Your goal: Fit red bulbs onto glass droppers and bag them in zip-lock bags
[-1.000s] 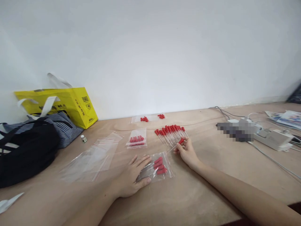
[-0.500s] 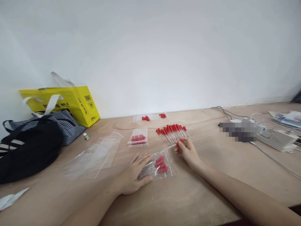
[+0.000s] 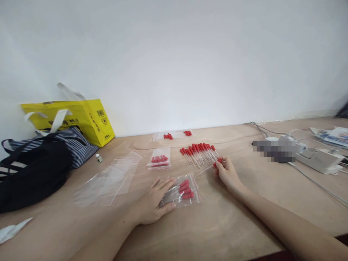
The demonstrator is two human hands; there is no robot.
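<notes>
The right hand (image 3: 227, 175) pinches a red-topped dropper (image 3: 218, 162) by its bulb, right of centre in the frame, its tip near the upper right corner of a zip bag (image 3: 177, 201). The left hand (image 3: 155, 203) lies flat with fingers spread across that bag, lower centre. The tip could catch the thin film if dipped, or the dropper could swivel if the pinch slackens. Fanned droppers (image 3: 199, 150) lie just above the right hand, easily knocked; flat bags (image 3: 106, 188) spread left, a power strip (image 3: 318, 162) far right, well apart.
</notes>
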